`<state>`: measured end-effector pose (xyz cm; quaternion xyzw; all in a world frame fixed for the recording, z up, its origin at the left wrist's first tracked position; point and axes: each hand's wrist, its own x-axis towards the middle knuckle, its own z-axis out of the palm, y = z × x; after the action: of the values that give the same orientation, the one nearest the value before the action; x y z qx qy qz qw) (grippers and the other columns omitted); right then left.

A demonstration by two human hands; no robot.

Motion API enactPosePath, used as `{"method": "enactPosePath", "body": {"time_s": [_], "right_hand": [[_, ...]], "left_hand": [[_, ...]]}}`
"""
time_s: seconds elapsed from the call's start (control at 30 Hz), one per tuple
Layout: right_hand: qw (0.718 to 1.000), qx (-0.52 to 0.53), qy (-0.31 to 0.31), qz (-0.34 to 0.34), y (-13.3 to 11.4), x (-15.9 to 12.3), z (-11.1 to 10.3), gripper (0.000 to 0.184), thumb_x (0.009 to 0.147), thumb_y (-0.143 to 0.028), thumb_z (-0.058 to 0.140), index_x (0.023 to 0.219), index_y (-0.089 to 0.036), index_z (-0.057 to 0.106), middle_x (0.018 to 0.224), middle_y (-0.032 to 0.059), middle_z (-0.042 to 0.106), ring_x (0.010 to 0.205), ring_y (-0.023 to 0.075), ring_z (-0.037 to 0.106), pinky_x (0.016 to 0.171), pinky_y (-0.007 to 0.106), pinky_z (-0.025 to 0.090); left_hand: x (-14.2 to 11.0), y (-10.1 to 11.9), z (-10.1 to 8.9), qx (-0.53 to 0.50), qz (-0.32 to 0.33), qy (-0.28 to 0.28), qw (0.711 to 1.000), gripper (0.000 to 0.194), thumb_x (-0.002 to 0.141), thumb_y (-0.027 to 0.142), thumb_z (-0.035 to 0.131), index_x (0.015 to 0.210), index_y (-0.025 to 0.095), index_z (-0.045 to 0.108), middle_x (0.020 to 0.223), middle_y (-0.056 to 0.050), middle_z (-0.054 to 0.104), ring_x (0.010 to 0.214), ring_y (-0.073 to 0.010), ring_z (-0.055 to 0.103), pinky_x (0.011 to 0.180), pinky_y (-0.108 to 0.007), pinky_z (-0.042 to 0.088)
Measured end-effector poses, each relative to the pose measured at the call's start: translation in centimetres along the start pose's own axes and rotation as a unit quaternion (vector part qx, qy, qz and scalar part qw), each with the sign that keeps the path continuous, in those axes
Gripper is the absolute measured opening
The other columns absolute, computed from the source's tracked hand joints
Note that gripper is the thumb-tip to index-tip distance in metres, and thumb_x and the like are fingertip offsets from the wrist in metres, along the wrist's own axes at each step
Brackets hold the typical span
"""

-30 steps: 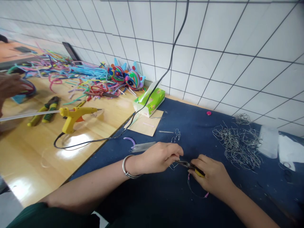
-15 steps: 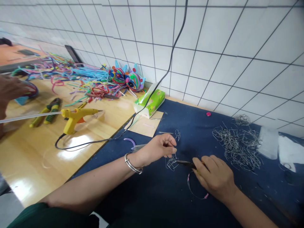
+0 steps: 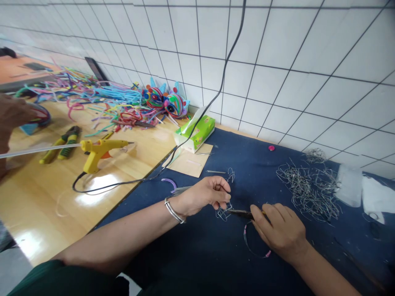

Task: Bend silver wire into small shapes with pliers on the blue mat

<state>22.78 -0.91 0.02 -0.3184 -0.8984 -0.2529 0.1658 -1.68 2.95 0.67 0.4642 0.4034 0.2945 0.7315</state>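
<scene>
My right hand [image 3: 279, 230] is closed around small yellow-handled pliers [image 3: 243, 213] whose dark jaws point left over the blue cloth [image 3: 216, 255]. Just beside the jaws lies a small cluster of bent wire pieces [image 3: 222, 212]. My left hand [image 3: 207, 193], with a silver bangle on the wrist, hovers right above that cluster, fingers curled and slightly apart, holding nothing that I can see. A thin wire ring with pink ends [image 3: 254, 246] lies under my right hand.
A big tangle of silver wire [image 3: 308, 189] lies to the right, straight wires [image 3: 182, 190] and a purple arc at left. A green tissue pack [image 3: 196, 132], yellow glue gun [image 3: 98, 151] with black cable, pliers [image 3: 60, 147], pipe cleaners [image 3: 101, 102] and another person's hand [image 3: 12, 117] fill the wooden table.
My left hand let go near the pliers' jaws and drew back up-left; a cluster of bent wires now lies at the jaws. My right hand with the pliers barely shifted.
</scene>
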Motion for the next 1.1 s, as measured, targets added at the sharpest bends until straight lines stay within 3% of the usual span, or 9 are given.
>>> {"method": "enactPosePath", "body": {"time_s": [0.57,0.73,1.1], "right_hand": [[1.000,0.023,0.017,0.003,-0.32,-0.06,0.26,0.027,0.072,-0.022,0.065,0.099,-0.021,0.059,0.077,0.0019,0.057,0.069,0.0142,0.047,0.063,0.029,0.035],[0.999,0.035,-0.008,-0.005,-0.23,0.08,-0.17,0.025,0.075,-0.020,0.062,0.099,-0.020,0.059,0.077,0.0023,0.057,0.070,0.0142,0.047,0.064,0.030,0.035],[0.996,0.074,-0.051,0.023,-0.53,0.84,-0.49,0.018,0.078,-0.023,0.057,0.096,-0.018,0.059,0.069,0.0022,0.054,0.066,0.0135,0.046,0.059,0.027,0.033]], "left_hand": [[0.01,-0.45,0.11,0.011,-0.008,-0.010,1.000,0.024,0.070,0.021,0.065,0.089,0.015,0.051,0.064,0.001,0.057,0.055,-0.0091,0.059,0.045,-0.017,0.041],[0.06,-0.63,0.11,0.020,-0.001,-0.014,1.000,0.025,0.070,0.022,0.065,0.089,0.014,0.050,0.066,0.001,0.057,0.055,-0.0086,0.058,0.046,-0.017,0.041],[-0.20,-0.17,0.89,0.057,0.079,0.018,0.995,0.021,0.074,0.021,0.061,0.088,0.016,0.047,0.063,0.004,0.054,0.054,-0.0074,0.055,0.050,-0.019,0.041]]}}
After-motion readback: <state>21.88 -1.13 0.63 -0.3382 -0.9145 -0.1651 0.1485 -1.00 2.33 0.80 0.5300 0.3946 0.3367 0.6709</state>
